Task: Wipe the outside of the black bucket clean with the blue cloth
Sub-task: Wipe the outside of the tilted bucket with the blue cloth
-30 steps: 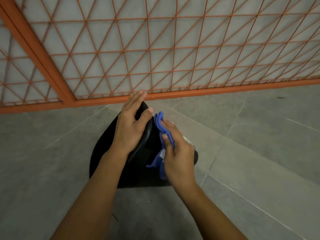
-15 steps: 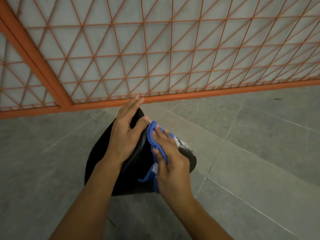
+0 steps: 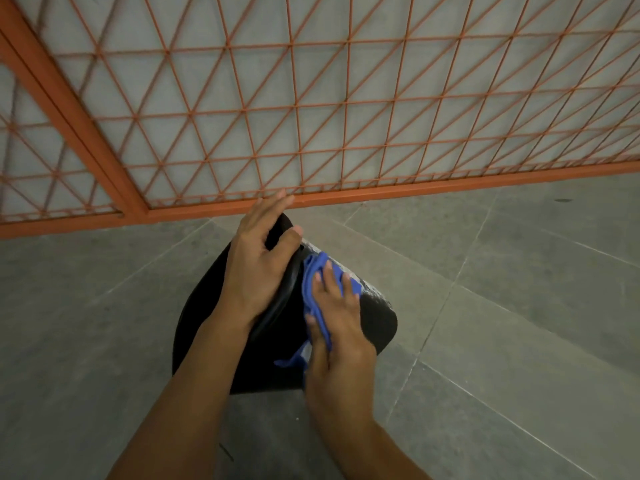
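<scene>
1. Head view: the black bucket [image 3: 377, 318] is lying tilted on its side on the grey tiled floor [image 3: 519, 306], just in front of the orange mesh fence [image 3: 311, 116], its rim pointing toward the person.
2. The left hand [image 3: 258, 268] is steadying the bucket at the rim, fingers stretched over the top edge and the thumb hooking round it.
3. The right hand [image 3: 337, 327] is pressing the blue cloth [image 3: 317, 282] flat against the bucket's outer wall, fingers fairly straight and spread over the fabric; a loose tail of cloth is hanging below the palm.
4. Compared with a second ago, the right hand and cloth are sitting further out along the wall, away from the rim, and more of the palm is bearing on the cloth rather than only the fingertips.
5. A pale smeared patch is showing on the wall just beyond the cloth; whether it is dirt, water or a label I cannot tell.
6. As I judge it, the wiping is mid-stroke and working outward, with the base end and the hidden underside not yet covered, so the bucket will need turning.
</scene>
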Available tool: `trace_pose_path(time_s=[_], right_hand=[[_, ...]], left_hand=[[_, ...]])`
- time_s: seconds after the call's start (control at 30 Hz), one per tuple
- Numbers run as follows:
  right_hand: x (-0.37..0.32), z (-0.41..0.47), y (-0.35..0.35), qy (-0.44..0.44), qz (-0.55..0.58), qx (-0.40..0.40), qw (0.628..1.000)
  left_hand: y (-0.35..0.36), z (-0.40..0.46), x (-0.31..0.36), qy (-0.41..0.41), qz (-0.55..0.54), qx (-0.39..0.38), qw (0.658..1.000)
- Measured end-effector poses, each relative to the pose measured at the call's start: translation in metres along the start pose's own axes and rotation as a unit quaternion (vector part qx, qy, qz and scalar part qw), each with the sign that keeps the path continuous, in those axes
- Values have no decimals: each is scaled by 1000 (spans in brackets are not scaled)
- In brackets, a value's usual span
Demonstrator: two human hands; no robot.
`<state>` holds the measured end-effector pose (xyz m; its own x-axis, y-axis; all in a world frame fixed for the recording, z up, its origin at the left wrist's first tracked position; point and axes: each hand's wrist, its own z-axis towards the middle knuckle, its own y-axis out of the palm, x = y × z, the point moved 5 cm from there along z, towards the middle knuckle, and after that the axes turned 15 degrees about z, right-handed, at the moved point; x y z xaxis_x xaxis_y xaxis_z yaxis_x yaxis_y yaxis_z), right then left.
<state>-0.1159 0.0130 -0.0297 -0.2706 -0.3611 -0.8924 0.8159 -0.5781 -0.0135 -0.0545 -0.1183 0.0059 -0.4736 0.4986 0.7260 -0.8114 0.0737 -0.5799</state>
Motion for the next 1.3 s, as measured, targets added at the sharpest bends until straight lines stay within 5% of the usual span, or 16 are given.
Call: trace_pose_path(time_s=[0.23, 0.4, 0.83, 0.97, 1.13, 1.3], right_hand=[[16, 5, -8, -1, 6, 23, 1000], [5, -7, 10, -60, -14, -41, 997], [11, 10, -9, -29, -22, 20, 999], [-4, -7, 1, -89, -52, -30, 994], [18, 6, -17, -11, -5, 18, 1000], [4, -11, -4, -62, -25, -52, 996]], left_hand=[[-2, 4, -3, -9, -22, 5, 1000], [-3, 5, -7, -14, -33, 5, 999], [2, 3, 5, 0, -27, -3, 1000], [2, 2, 3, 15, -22, -5, 1000], [-1, 3, 2, 20, -35, -14, 999], [-5, -2, -2, 36, -33, -17, 999]])
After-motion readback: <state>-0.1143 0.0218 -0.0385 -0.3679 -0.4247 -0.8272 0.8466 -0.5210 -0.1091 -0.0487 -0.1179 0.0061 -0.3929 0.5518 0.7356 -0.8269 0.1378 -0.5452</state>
